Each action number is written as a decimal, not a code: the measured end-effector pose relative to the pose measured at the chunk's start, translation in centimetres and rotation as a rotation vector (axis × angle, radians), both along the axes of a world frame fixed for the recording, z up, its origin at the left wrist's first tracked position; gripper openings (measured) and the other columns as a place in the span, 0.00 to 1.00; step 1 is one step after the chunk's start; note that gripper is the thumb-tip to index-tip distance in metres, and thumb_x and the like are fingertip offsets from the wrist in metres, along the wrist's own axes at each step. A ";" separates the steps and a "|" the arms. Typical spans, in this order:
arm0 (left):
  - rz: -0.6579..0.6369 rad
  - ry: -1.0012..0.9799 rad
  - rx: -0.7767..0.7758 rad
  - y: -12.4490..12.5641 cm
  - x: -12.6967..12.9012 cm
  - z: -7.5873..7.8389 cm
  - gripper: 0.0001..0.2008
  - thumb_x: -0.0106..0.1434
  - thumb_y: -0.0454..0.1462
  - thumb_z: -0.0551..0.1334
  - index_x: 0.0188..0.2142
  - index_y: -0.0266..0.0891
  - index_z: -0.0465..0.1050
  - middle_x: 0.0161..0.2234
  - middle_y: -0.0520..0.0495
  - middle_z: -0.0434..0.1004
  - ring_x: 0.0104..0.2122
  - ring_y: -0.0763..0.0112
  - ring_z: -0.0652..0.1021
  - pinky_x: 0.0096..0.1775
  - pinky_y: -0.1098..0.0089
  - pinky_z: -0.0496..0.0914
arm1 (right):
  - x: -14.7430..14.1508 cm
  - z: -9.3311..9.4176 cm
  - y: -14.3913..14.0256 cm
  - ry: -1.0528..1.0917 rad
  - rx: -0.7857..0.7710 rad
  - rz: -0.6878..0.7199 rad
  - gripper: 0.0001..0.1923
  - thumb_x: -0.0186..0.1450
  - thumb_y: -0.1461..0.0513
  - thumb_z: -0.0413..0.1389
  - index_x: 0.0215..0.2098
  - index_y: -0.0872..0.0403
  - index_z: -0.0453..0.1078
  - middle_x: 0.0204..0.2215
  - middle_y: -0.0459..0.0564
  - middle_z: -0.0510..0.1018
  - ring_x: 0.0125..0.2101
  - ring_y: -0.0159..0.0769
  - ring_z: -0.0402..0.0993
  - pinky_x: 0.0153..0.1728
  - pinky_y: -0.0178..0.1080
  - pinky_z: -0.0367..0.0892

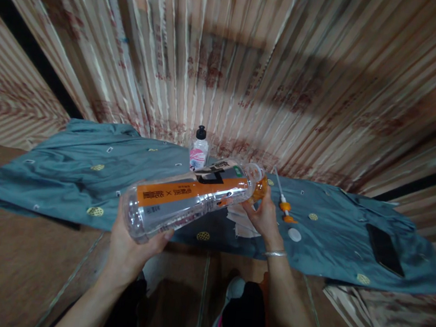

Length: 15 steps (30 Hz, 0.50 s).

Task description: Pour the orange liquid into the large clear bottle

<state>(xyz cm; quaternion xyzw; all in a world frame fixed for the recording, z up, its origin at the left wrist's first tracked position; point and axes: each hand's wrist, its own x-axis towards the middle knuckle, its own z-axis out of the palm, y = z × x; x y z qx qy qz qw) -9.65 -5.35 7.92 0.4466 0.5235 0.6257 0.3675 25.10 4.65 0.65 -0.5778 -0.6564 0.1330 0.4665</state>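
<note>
A large clear plastic drink bottle point(195, 192) with an orange and silver label lies tilted across the view, its mouth to the right and slightly higher than its base. My left hand point(132, 250) is wrapped round its base from below. My right hand point(265, 217) grips a small translucent amber bottle point(260, 189) right at the big bottle's mouth; whether the two rims touch I cannot tell. Beside the right hand lies an orange pump head point(286, 211) with a thin clear tube. A white round cap point(294, 234) rests near it. Any liquid is hard to make out.
Behind the big bottle stands a small clear bottle with a black cap point(200, 149). White paper tissue point(242, 222) lies under my right hand. A black phone point(384, 249) is at the right on the green-blue cloth point(67, 169). A pleated curtain point(226, 82) hangs behind.
</note>
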 end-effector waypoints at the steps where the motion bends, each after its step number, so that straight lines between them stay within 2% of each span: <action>1: -0.010 -0.013 -0.002 0.0 0.1 0.0 0.41 0.39 0.38 0.86 0.53 0.44 0.75 0.54 0.39 0.92 0.56 0.37 0.90 0.58 0.48 0.86 | 0.0 0.0 0.0 -0.001 0.002 -0.001 0.45 0.69 0.51 0.70 0.78 0.54 0.62 0.60 0.66 0.88 0.55 0.60 0.90 0.58 0.60 0.85; 8: -0.035 -0.049 -0.009 0.0 0.1 -0.2 0.41 0.41 0.37 0.85 0.55 0.44 0.74 0.57 0.38 0.91 0.58 0.39 0.89 0.60 0.50 0.85 | -0.2 0.1 -0.1 -0.023 0.005 -0.005 0.43 0.68 0.53 0.68 0.77 0.55 0.62 0.59 0.66 0.88 0.55 0.60 0.90 0.56 0.60 0.86; 12: -0.052 -0.058 -0.010 0.0 0.0 -0.1 0.42 0.40 0.34 0.85 0.54 0.46 0.73 0.57 0.39 0.91 0.58 0.40 0.89 0.59 0.51 0.85 | -0.3 0.0 -0.1 -0.032 0.026 -0.004 0.44 0.68 0.53 0.67 0.77 0.55 0.61 0.61 0.67 0.87 0.57 0.60 0.90 0.59 0.61 0.86; 15: -0.035 -0.056 0.001 -0.1 0.4 0.1 0.42 0.41 0.36 0.85 0.55 0.44 0.75 0.57 0.38 0.90 0.58 0.40 0.89 0.59 0.51 0.85 | -0.3 0.0 -0.1 -0.028 0.026 -0.006 0.45 0.67 0.54 0.68 0.77 0.56 0.61 0.63 0.68 0.87 0.59 0.61 0.89 0.60 0.61 0.85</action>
